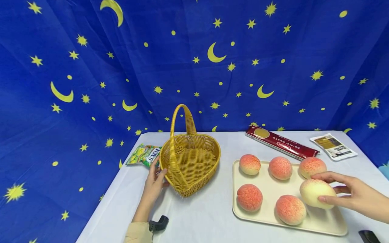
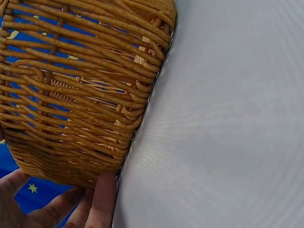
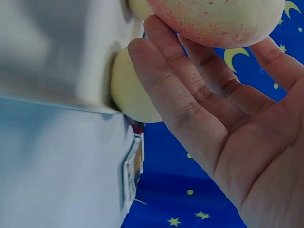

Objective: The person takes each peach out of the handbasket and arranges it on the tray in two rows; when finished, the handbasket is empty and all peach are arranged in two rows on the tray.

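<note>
My right hand [image 1: 349,194] grips a pale yellow peach [image 1: 317,193] between thumb and fingers, over the right part of the cream tray [image 1: 264,216]. In the right wrist view this peach [image 3: 218,21], pale with pink speckles, lies against the fingertips. Several pink-and-yellow peaches [image 1: 280,168] lie on the tray in two rows. Over on the left, my left hand [image 1: 154,184] touches the side of a heart-shaped yellow wicker basket [image 1: 194,158] with a tall handle. Its fingertips rest against the woven wall [image 2: 80,104] in the left wrist view.
A green FOX'S candy bag [image 1: 145,155] lies behind the left hand, partly hidden by the basket. Behind the tray are a dark red PRIMO GUSTO pack [image 1: 281,141] and a white-and-brown packet [image 1: 333,146]. A blue star-patterned curtain [image 1: 194,67] hangs at the table's back.
</note>
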Tool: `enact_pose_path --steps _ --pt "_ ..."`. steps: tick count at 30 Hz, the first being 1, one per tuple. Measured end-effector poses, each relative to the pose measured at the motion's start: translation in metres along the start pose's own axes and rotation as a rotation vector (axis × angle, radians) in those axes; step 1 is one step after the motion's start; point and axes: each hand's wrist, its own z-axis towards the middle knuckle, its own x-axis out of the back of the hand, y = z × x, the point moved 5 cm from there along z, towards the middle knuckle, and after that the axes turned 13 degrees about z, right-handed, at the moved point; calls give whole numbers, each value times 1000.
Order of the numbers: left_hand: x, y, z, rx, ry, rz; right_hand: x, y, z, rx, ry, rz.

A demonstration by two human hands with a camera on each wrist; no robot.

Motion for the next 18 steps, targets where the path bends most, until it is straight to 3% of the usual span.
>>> enact_pose_path --steps 10,18 --pt "1 0 0 14 10 15 -5 17 -11 -51 -42 29" --pt "-1 -2 1 24 8 8 -9 31 -18 -169 -128 7"
